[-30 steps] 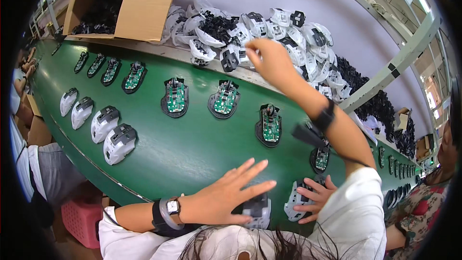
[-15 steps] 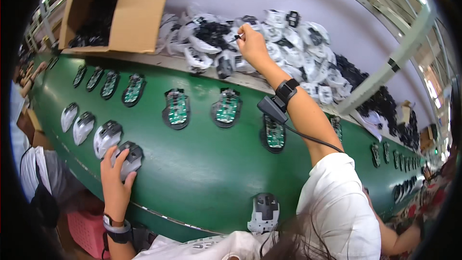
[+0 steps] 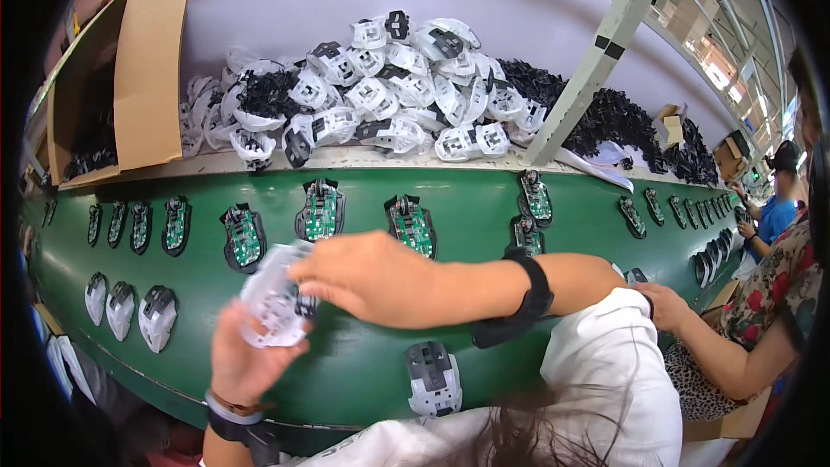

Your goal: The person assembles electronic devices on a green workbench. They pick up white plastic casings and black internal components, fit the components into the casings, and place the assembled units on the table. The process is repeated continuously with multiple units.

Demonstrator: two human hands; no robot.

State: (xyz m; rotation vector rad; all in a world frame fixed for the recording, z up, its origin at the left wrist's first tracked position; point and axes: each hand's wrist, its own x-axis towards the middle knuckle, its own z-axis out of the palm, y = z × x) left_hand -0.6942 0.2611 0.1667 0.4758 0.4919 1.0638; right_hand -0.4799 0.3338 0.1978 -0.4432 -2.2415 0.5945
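Green belt [image 3: 484, 207] carries circuit boards [image 3: 411, 225] past. Her left hand [image 3: 246, 355] cups a white mouse shell [image 3: 272, 298]. Right hand [image 3: 367, 277] fingers pinch its edge.

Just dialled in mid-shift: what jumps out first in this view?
The heap of white and black mouse shells on the shelf behind the green conveyor belt, which carries a row of bases with green circuit boards. In the foreground the left hand and right hand meet around one white shell above the belt.

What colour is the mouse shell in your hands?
The plastic mouse shell is white with a dark part inside; head view.
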